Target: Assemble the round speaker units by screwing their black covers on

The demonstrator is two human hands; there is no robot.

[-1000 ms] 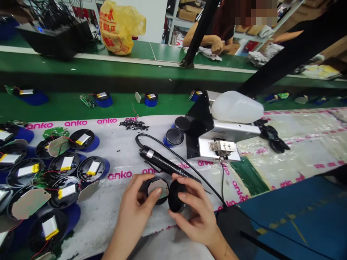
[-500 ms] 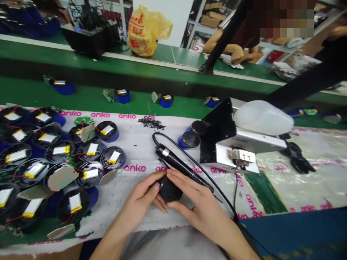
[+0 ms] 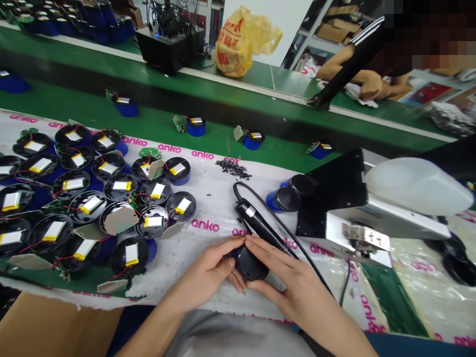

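Observation:
Between my two hands is a round housing with a black top [image 3: 252, 264]. My left hand [image 3: 215, 270] wraps its left side, the thumb against the rim. On the other side my right hand [image 3: 284, 272] grips it, with fingers over the far edge and the thumb at the near edge. The housing's lower part is mostly hidden by my fingers. Just beyond my hands lies a black pen-shaped electric tool [image 3: 260, 223] with a cable. Two more black-topped blue housings [image 3: 288, 199] stand behind it, beside a black and silver machine [image 3: 359, 238].
At left stand many open blue housings [image 3: 154, 221] with batteries and circuit boards on wires. Black scraps [image 3: 234, 169] lie on the printed white sheet [image 3: 208, 208]. Several housings sit on the green belt [image 3: 219, 148]. Across it are a yellow bag [image 3: 234, 44] and a person's hands [image 3: 372, 85].
The view has swung left, so everything appears shifted to the right. Both hands keep the same hold on the round housing.

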